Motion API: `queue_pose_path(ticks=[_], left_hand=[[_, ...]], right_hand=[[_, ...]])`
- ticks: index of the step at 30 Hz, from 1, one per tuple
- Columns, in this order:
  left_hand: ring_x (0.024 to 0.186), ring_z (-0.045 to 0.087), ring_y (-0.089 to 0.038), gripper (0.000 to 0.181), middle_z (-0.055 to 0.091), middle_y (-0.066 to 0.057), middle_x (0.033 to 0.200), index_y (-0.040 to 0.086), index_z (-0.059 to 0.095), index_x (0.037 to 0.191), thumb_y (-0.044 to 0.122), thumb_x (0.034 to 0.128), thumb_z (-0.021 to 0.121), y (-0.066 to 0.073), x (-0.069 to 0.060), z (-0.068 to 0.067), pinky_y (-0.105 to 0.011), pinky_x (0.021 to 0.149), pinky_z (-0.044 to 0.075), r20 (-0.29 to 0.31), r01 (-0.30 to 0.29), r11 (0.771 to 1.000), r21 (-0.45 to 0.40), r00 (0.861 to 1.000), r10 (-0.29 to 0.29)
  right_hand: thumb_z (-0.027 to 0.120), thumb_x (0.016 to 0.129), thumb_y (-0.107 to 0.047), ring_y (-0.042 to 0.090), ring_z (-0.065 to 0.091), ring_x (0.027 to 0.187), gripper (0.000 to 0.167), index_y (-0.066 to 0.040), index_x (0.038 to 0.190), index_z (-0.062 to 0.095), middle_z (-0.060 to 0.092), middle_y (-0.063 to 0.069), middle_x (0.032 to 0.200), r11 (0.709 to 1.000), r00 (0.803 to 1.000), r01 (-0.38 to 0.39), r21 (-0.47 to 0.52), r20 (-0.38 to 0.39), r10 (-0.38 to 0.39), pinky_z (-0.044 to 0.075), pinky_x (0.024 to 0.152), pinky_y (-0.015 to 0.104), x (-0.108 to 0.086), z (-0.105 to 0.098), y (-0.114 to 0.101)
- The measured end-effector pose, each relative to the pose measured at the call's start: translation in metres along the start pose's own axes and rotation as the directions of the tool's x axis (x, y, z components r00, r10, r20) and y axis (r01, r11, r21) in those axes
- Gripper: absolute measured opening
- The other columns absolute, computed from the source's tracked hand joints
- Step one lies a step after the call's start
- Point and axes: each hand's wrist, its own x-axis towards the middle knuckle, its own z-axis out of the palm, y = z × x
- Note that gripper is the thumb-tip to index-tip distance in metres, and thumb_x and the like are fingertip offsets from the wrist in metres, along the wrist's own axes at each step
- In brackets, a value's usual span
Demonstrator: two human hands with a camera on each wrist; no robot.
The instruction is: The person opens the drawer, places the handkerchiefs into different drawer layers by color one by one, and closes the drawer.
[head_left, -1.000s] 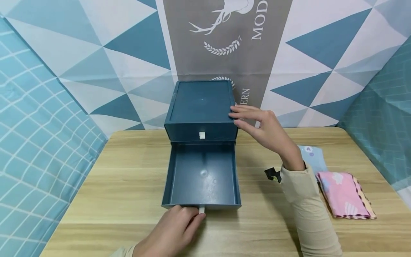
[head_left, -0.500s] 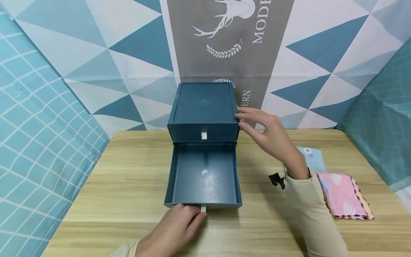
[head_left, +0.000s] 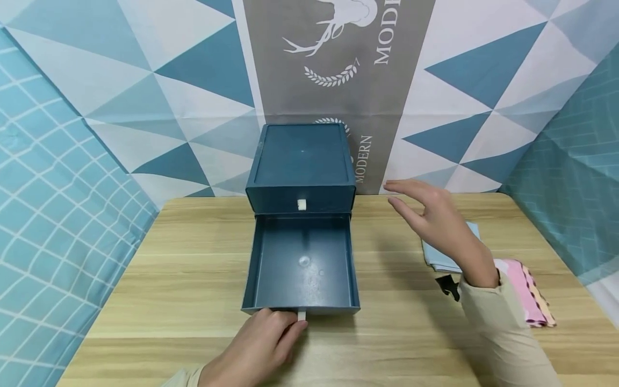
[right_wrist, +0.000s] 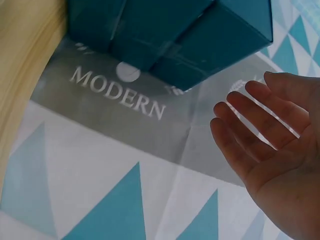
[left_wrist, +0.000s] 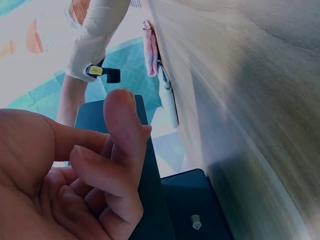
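A dark blue drawer unit point(head_left: 302, 156) stands at the back of the table, its top drawer pushed in. Below that, one drawer point(head_left: 304, 274) is pulled out, with bare floor showing inside. My left hand point(head_left: 256, 344) holds this drawer at the front, fingers curled at the edge beside its white pull tab point(head_left: 302, 316). A lower pushed-in drawer with its own tab point(left_wrist: 196, 221) appears in the left wrist view. My right hand point(head_left: 437, 220) is in the air right of the unit, touching nothing. Its fingers point(right_wrist: 255, 120) are spread and gently bent in the right wrist view.
Right of the unit lie a folded light blue cloth point(head_left: 442, 258) and a folded pink cloth point(head_left: 522, 290), both partly behind the right arm. A black strap piece point(head_left: 448, 287) shows by the right sleeve. Patterned cloth point(head_left: 193, 107) hangs behind the wooden table point(head_left: 193, 301).
My right hand has left the unit's right side and moved to the right, away from it. The left hand stays at the pulled-out drawer, which has not visibly shifted.
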Motion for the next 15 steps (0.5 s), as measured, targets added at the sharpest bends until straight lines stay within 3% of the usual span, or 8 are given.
queue_pose_path(ticks=[7,13,15], left_hand=[[0.045,0.039,0.001,0.033,0.041,0.014,0.051,0.015,0.065,0.07,0.023,0.1015,0.059,0.0,0.001,-0.002,-0.02,0.043,0.037,0.013,0.009,1.0,0.0,1.0,-0.009],[0.047,0.037,0.001,0.031,0.04,0.015,0.052,0.014,0.067,0.071,0.021,0.1008,0.06,0.0,0.0,-0.002,-0.02,0.044,0.037,0.007,0.007,1.0,0.008,1.0,-0.007],[0.047,0.037,0.001,0.032,0.04,0.015,0.052,0.015,0.067,0.071,0.021,0.1009,0.06,0.0,0.0,-0.002,-0.02,0.044,0.037,0.009,0.01,1.0,0.006,1.0,-0.01]], right_hand=[[0.067,0.096,-0.011,0.033,0.06,0.119,0.03,-0.006,0.126,0.067,0.066,0.013,0.126,0.997,0.997,-0.033,-0.066,0.068,0.038,0.048,0.096,0.054,-0.019,-0.011,0.017],[0.066,0.097,-0.012,0.038,0.059,0.119,0.031,-0.006,0.127,0.066,0.066,0.017,0.126,0.987,0.988,-0.105,-0.125,0.1,0.118,0.047,0.092,0.058,-0.041,-0.03,0.039],[0.066,0.096,-0.01,0.035,0.065,0.108,0.031,-0.005,0.127,0.066,0.067,0.018,0.124,0.981,0.988,-0.11,-0.159,0.092,0.125,0.049,0.086,0.055,-0.049,-0.038,0.047]])
